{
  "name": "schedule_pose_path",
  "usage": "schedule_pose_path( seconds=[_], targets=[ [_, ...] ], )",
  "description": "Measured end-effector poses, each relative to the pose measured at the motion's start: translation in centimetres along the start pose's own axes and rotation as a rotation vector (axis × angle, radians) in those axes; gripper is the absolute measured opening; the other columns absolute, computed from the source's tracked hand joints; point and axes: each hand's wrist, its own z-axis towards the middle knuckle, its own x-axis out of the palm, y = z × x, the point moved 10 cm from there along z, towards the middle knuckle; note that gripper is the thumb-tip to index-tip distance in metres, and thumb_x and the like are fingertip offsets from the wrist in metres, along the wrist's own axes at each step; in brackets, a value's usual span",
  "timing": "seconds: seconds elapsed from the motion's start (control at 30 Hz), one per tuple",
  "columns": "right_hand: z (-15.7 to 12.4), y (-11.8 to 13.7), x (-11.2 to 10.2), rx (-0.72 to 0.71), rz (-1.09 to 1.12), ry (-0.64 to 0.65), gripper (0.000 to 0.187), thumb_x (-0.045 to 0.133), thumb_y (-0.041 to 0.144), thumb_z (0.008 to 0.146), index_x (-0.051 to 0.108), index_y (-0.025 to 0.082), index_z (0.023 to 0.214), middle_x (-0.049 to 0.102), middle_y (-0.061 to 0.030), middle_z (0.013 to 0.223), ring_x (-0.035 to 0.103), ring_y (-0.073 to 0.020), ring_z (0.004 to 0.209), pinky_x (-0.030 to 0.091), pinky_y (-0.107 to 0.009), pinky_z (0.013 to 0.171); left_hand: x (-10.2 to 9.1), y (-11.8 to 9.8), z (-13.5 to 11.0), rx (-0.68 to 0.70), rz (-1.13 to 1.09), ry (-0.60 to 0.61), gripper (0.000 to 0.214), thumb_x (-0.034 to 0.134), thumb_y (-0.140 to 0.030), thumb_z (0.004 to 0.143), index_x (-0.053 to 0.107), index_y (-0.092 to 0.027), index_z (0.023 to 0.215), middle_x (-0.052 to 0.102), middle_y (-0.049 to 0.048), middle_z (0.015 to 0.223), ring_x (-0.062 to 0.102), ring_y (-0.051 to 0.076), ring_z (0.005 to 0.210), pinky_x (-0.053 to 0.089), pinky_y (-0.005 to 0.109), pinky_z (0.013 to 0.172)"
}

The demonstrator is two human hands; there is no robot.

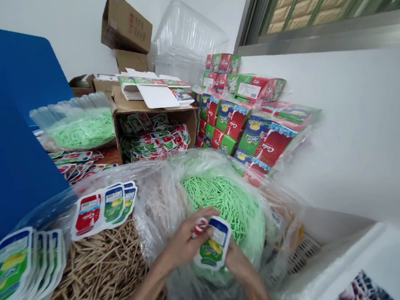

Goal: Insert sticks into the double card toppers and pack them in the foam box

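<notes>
Green-blue card (212, 250) in L hand (188, 236); R hand (235, 258) at edge.

Soft, fairly bright light fills the scene, apparently from above: the white packs (159, 94) atop the open carton (122, 101) are bright, while its inside falls into shade. Clear plastic (149, 214) below the carton carries scattered glare. Right of the carton, the wall (351, 133) grades to grey lower down. Wide-angle stretch slants the window (315, 34) far to its upper right. The fingers (208, 212) below it look slightly soft, the card (212, 243) lettering smeared.
</notes>
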Motion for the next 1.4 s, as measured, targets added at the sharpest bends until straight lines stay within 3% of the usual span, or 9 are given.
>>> schedule_pose_path(
  seconds=[0.07,0.13,0.27,0.4,0.5,0.63,0.77,0.97,1.4],
  targets=[
    [0.8,-0.4,-0.6,0.049,0.193,-0.06,0.016,0.075,0.033,0.066,0.071,0.021,0.076,0.07,0.0006,0.067,0.063,-0.0157,0.061,0.052,-0.028,0.063,-0.9,1.5,-1.3,-0.133,-0.134,-0.05,0.03,0.049,-0.038,0.086,0.063,-0.015,0.099,0.069,0.0058,0.091,0.063,0.022,0.088,0.048,0.03,0.077],
    [1.5,-0.4,-1.3,0.063,0.352,-0.117,0.02,0.078,0.035,0.061,0.068,0.022,0.073,0.066,0.0041,0.065,0.061,-0.0124,0.062,0.051,-0.024,0.063,0.3,3.0,-3.0,-0.251,-0.078,0.059,0.025,0.053,-0.038,0.083,0.062,-0.015,0.085,0.064,0.0009,0.074,0.059,0.018,0.071,0.046,0.025,0.063],
    [1.5,-0.7,-0.3,0.11,0.522,-0.121,0.032,0.085,0.032,0.05,0.067,0.02,0.074,0.065,0.004,0.069,0.061,-0.0111,0.067,0.051,-0.022,0.067,3.5,3.7,-4.8,-0.197,0.305,0.266,0.013,0.058,-0.023,0.076,0.057,-0.018,0.065,0.052,-0.0037,0.062,0.05,0.014,0.062,0.037,0.021,0.058],
    [-0.1,-2.6,2.8,0.225,0.592,-0.011,0.03,0.082,0.03,0.058,0.067,0.019,0.081,0.064,0.0017,0.067,0.061,-0.0133,0.062,0.05,-0.025,0.062,4.0,4.1,-4.3,-0.201,0.285,0.223,0.018,0.055,-0.021,0.076,0.05,-0.018,0.059,0.046,-0.0054,0.06,0.044,0.012,0.057,0.033,0.02,0.053],
    [-0.7,-2.6,3.7,0.146,0.49,0.067,0.028,0.076,0.038,0.066,0.065,0.021,0.086,0.062,0.0022,0.066,0.061,-0.0153,0.062,0.049,-0.028,0.062,3.2,4.4,-4.5,-0.236,0.243,0.152,0.021,0.052,-0.023,0.079,0.051,-0.018,0.058,0.047,-0.0057,0.058,0.044,0.012,0.057,0.034,0.019,0.052],
    [-0.8,-0.5,2.9,-0.112,0.144,0.055,0.032,0.064,0.052,0.075,0.061,0.022,0.088,0.058,0.0025,0.065,0.057,-0.016,0.061,0.047,-0.03,0.063,0.7,5.5,-6.9,-0.348,0.127,-0.067,0.018,0.059,-0.032,0.076,0.061,-0.018,0.066,0.061,-0.0025,0.065,0.055,0.016,0.065,0.043,0.021,0.062],
    [-2.0,1.0,4.2,-0.293,-0.234,0.115,0.034,0.042,0.052,0.089,0.058,0.021,0.091,0.055,0.0002,0.069,0.054,-0.0169,0.066,0.046,-0.031,0.069,-3.5,8.4,-12.5,-0.607,-0.281,-0.559,0.034,0.07,-0.049,0.063,0.062,-0.016,0.066,0.068,0.0012,0.061,0.064,0.022,0.063,0.051,0.027,0.059],
    [-3.9,-0.1,7.4,-0.344,-0.423,0.25,0.028,0.031,0.037,0.097,0.053,0.023,0.104,0.056,-0.0005,0.077,0.055,-0.0158,0.074,0.043,-0.028,0.076,-7.4,11.0,-20.9,-0.816,-0.567,-1.114,0.032,0.081,-0.029,0.052,0.064,-0.015,0.076,0.069,0.0001,0.049,0.069,0.025,0.052,0.058,0.033,0.054],
    [-6.1,-3.8,12.8,-0.303,-0.444,0.427,0.026,0.033,0.035,0.096,0.054,0.027,0.108,0.06,-0.0005,0.081,0.058,-0.0163,0.075,0.046,-0.025,0.074,-7.0,12.3,-24.5,-0.814,-0.666,-1.13,0.031,0.085,-0.031,0.049,0.064,-0.014,0.066,0.073,0.0027,0.055,0.07,0.024,0.053,0.057,0.032,0.054]
  ],
)
